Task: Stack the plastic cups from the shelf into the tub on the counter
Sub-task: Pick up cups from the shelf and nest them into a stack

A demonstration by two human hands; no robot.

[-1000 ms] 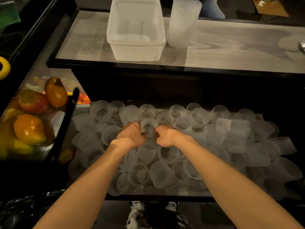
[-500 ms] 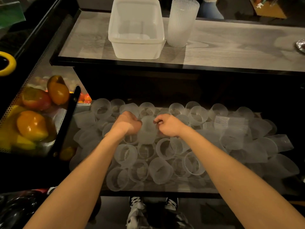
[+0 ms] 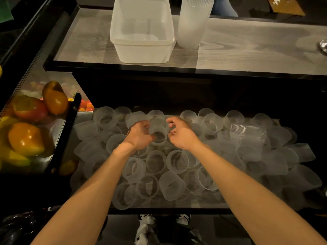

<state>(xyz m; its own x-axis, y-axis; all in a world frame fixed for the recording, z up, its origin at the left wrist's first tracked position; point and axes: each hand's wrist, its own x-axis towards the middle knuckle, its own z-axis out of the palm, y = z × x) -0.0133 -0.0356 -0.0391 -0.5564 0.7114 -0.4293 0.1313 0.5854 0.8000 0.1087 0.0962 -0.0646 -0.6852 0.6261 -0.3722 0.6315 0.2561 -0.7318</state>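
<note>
Frosted plastic cup (image 3: 158,129) hangs just above the shelf heap (image 3: 174,161); left hand (image 3: 139,137) and right hand (image 3: 183,136) curl fingers round its sides; grip lightly, avoid crushing it; carry it upright to the tub (image 3: 143,52) on the counter (image 3: 247,50).

Cups (image 3: 155,160) on shelf (image 3: 159,211): frosted translucent white, with fine vertical ribbing on the walls. Raised cup (image 3: 158,129): the same frosted white and ribbing. Cup stack (image 3: 192,23): frosted white, ribbed over the full visible height. Tub (image 3: 143,50): milky translucent white, plain walls. Surface (image 3: 247,50): grey wood-grain pattern with a black front edge. Shelf: black front edge. Side panel (image 3: 31,72): silver-grey, with a regular pattern of small perforated dots. Peppers: one bright orange (image 3: 24,138), one red with orange patches (image 3: 30,108), one dark orange (image 3: 54,99), one yellow (image 3: 16,156). Small tomatoes (image 3: 86,106): red. Shoes (image 3: 146,225): black and white
</note>
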